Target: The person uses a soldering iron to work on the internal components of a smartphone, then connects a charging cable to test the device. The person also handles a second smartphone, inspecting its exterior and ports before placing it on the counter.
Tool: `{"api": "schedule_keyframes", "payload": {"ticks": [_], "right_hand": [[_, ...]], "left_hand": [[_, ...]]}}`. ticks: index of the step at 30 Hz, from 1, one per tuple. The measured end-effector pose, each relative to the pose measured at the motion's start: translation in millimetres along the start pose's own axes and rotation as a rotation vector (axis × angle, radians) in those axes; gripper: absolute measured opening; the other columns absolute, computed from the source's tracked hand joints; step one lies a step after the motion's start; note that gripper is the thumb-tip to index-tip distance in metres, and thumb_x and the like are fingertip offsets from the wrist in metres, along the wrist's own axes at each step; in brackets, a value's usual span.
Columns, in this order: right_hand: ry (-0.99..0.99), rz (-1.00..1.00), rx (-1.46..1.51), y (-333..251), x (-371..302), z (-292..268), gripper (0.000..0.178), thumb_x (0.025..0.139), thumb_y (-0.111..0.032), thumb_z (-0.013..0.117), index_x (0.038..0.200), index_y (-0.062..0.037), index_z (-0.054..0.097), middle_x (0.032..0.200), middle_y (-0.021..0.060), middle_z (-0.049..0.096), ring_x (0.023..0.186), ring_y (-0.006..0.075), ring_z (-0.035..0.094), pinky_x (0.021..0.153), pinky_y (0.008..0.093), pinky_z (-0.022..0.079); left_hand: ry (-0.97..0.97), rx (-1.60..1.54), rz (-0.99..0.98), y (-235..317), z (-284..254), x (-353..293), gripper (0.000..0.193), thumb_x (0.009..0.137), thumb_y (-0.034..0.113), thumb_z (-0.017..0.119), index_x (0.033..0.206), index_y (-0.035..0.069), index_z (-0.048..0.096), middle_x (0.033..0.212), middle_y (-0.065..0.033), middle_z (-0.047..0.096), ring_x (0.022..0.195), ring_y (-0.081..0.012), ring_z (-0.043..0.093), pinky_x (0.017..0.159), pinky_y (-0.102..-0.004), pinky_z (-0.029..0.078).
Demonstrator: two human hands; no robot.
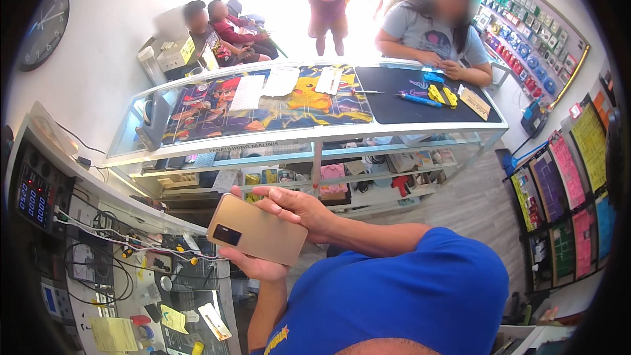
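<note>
A gold smartphone (261,227) is held between my two hands, its back facing up and a dark rectangular camera block near its left end. My left hand (257,267) supports the lower long edge, with its palm partly under the phone. From the right, my right hand (299,212) closes on the upper edge and the right end, its fingers bent along the top. The screen side is hidden. To the left of the phone, a cluttered workbench (187,299) carries cables and small parts.
Ahead stands a glass display counter (315,133) with papers, a blue pen (419,99) and yellow pieces on its mats. A person in a grey shirt (430,29) leans on its far side; others sit or stand behind. A power supply (36,187) is at the left, display boards (562,197) at the right.
</note>
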State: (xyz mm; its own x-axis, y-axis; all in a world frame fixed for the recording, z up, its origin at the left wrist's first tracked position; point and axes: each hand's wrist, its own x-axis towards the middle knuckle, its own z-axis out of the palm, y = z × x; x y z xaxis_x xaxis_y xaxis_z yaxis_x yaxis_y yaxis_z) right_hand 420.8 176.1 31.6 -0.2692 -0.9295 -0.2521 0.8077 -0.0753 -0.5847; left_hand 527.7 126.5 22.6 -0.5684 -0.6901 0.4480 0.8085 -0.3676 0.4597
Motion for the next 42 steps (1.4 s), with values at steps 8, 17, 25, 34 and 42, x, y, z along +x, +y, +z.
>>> {"api": "schedule_keyframes", "payload": {"ticks": [8,17,25,34,42], "right_hand": [[-0.114,0.05,-0.101,7,1,-67,0.048,0.117,-0.053,0.046,0.112,-0.0078,0.063,0.063,-0.0077,0.051,0.066,0.0033,0.052,0.075,0.0219,0.049],[0.106,-0.052,-0.086,-14,-38,-42,0.053,0.117,-0.054,0.04,0.092,-0.0108,0.057,0.059,-0.0075,0.048,0.043,0.0039,0.04,0.058,0.0149,0.043],[-0.079,-0.001,-0.112,-75,-52,-114,0.045,0.118,-0.047,0.043,0.114,-0.0066,0.061,0.07,-0.0067,0.053,0.06,0.0026,0.046,0.074,0.0215,0.045],[-0.249,-0.054,-0.086,-164,-73,-220,0.043,0.117,-0.048,0.049,0.1,-0.0093,0.06,0.065,-0.0071,0.052,0.073,0.0028,0.054,0.079,0.0182,0.045],[-0.224,0.023,-0.018,-232,-95,-269,0.048,0.117,-0.048,0.047,0.119,-0.0033,0.062,0.067,-0.0055,0.055,0.073,0.0039,0.053,0.083,0.0209,0.045]], "left_hand": [[-0.026,0.036,-0.114,-23,-3,-26,0.111,0.099,0.089,0.032,0.172,0.008,0.016,0.121,-0.0273,0.065,0.091,-0.0413,0.072,0.09,-0.049,0.059],[0.047,-0.1,-0.091,-48,20,-24,0.103,0.104,0.085,0.023,0.172,0.008,0.016,0.117,-0.0211,0.066,0.09,-0.0364,0.072,0.107,-0.0541,0.048],[-0.071,0.091,-0.093,-113,58,-19,0.103,0.104,0.084,0.025,0.171,0.006,0.018,0.119,-0.0212,0.066,0.092,-0.0363,0.072,0.101,-0.0513,0.053],[-0.034,0.15,-0.107,-235,125,2,0.102,0.104,0.084,0.025,0.171,0.006,0.019,0.118,-0.0205,0.066,0.095,-0.0333,0.07,0.115,-0.0564,0.041],[0.072,0.249,-0.084,-316,171,6,0.101,0.105,0.082,0.023,0.171,0.006,0.019,0.119,-0.0209,0.067,0.085,-0.0344,0.071,0.121,-0.0536,0.036]]}}
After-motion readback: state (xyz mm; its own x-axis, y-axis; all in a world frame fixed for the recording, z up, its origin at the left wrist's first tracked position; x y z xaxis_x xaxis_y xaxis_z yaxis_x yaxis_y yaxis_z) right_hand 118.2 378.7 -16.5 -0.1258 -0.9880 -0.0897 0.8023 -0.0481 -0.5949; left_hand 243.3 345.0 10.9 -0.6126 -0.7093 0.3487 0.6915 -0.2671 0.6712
